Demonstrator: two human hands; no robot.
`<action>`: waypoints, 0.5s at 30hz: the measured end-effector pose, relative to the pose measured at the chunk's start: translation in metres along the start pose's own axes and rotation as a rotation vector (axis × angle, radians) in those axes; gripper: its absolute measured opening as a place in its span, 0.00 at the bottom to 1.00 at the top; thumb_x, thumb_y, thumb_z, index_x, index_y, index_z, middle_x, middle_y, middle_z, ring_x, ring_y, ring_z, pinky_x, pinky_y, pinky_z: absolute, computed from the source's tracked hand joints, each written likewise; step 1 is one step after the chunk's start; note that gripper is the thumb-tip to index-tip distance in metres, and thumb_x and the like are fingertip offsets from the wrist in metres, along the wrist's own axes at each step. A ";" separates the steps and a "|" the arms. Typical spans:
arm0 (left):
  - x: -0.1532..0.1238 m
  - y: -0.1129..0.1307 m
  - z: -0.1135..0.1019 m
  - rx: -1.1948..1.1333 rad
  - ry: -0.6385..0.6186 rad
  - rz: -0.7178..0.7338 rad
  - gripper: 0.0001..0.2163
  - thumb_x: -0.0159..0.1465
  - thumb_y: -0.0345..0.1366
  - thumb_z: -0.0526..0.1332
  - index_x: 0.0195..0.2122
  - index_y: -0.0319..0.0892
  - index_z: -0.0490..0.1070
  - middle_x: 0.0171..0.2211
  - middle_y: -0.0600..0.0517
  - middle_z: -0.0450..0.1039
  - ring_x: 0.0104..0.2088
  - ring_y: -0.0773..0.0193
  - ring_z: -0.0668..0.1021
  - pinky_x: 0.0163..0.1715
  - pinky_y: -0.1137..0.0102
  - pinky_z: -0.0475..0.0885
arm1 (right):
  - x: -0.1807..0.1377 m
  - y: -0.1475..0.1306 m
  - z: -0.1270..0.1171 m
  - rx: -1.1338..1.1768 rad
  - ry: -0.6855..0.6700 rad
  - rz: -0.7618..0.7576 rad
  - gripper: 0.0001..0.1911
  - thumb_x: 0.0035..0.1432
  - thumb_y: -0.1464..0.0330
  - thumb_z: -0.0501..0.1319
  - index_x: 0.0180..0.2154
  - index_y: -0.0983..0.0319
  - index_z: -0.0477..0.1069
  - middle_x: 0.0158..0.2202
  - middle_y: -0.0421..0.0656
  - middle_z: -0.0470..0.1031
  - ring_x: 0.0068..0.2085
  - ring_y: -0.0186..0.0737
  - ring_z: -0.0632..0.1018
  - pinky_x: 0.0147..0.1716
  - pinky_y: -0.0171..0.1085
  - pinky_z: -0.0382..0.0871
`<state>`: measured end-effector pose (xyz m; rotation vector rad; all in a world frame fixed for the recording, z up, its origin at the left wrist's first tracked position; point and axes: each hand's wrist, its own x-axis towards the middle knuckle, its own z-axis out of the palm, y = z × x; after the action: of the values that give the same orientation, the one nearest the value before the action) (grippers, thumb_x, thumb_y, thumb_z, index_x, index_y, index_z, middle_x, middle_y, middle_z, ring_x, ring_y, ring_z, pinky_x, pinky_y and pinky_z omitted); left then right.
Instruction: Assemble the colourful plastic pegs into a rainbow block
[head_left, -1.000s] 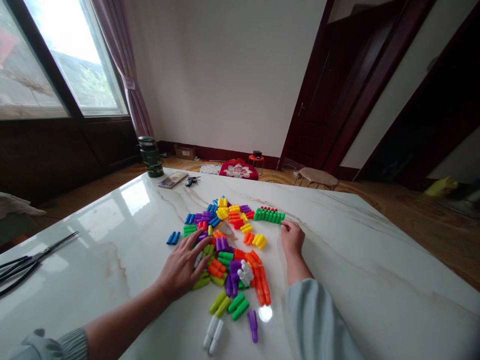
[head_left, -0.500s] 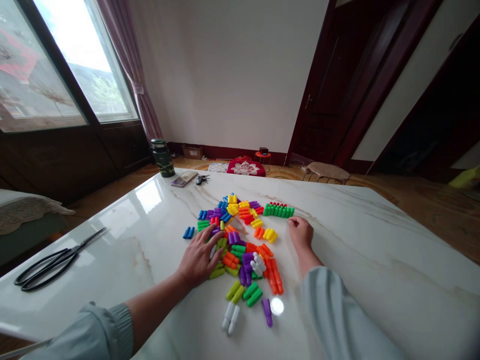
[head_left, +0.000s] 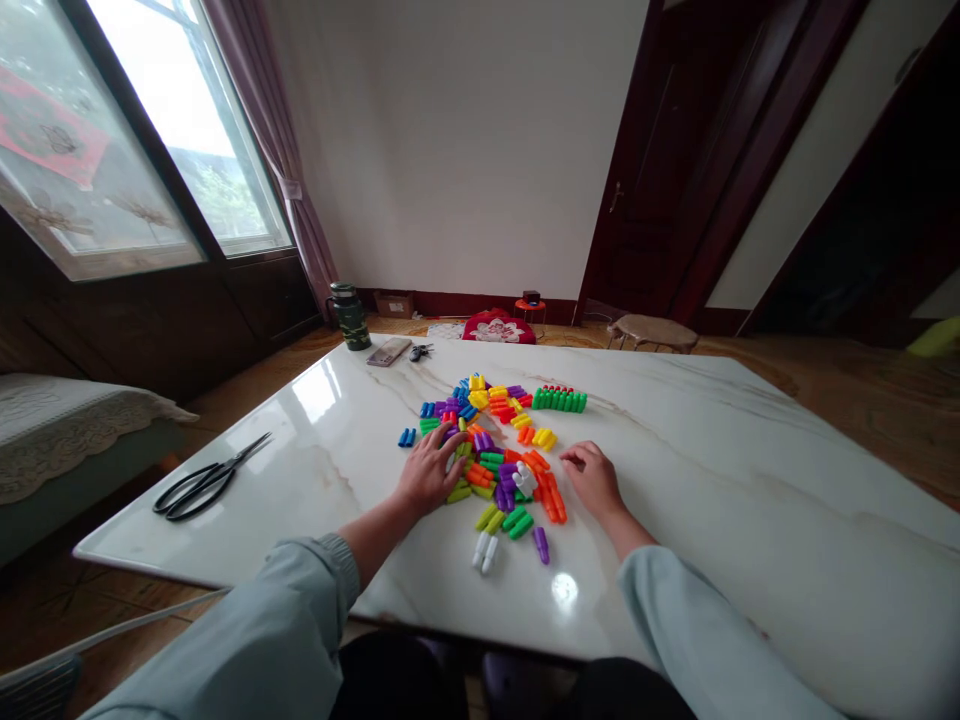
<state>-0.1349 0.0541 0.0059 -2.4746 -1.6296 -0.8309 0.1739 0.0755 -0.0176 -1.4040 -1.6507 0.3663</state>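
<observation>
Lying wide on blocks [head_left: 480, 475] inside the bench's [head_left: 712, 480] near edge, the left hand [head_left: 429, 470] perhaps steadied them; the right hand [head_left: 592, 478] curled, grip unclear.

Hard to see all the colourful pieces [head_left: 484, 442], with some under the left hand [head_left: 427, 468]. Can't tell about anything tiny in the right hand [head_left: 592, 478] (fingers curled in). Hard to name the tiny dark thing [head_left: 532, 297] on the orange stool [head_left: 521, 305]. Can't make out the yellow blob [head_left: 936, 338], blurry and cut off by the right edge.
</observation>
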 end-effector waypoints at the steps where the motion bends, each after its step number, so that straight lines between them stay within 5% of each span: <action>1: 0.000 -0.001 0.001 -0.006 0.008 0.003 0.20 0.67 0.43 0.51 0.58 0.46 0.67 0.60 0.44 0.61 0.58 0.50 0.67 0.57 0.53 0.65 | 0.001 0.000 0.000 -0.005 0.000 -0.001 0.07 0.47 0.70 0.56 0.25 0.61 0.73 0.31 0.42 0.71 0.32 0.38 0.74 0.36 0.38 0.72; 12: 0.000 -0.004 0.002 -0.093 0.110 -0.151 0.18 0.68 0.38 0.52 0.58 0.49 0.66 0.65 0.44 0.55 0.62 0.49 0.64 0.58 0.49 0.63 | 0.003 0.013 0.005 -0.088 -0.011 -0.069 0.08 0.51 0.68 0.54 0.28 0.60 0.71 0.33 0.42 0.71 0.31 0.38 0.74 0.36 0.38 0.70; 15: 0.015 0.009 -0.002 -0.190 0.179 -0.252 0.15 0.67 0.42 0.54 0.52 0.49 0.73 0.61 0.44 0.62 0.60 0.47 0.66 0.58 0.45 0.60 | 0.004 0.013 0.005 -0.105 -0.012 -0.080 0.07 0.51 0.68 0.54 0.28 0.60 0.71 0.33 0.42 0.71 0.31 0.38 0.75 0.36 0.38 0.69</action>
<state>-0.1237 0.0624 0.0171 -2.2544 -1.8999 -1.2533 0.1780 0.0842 -0.0278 -1.4104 -1.7525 0.2457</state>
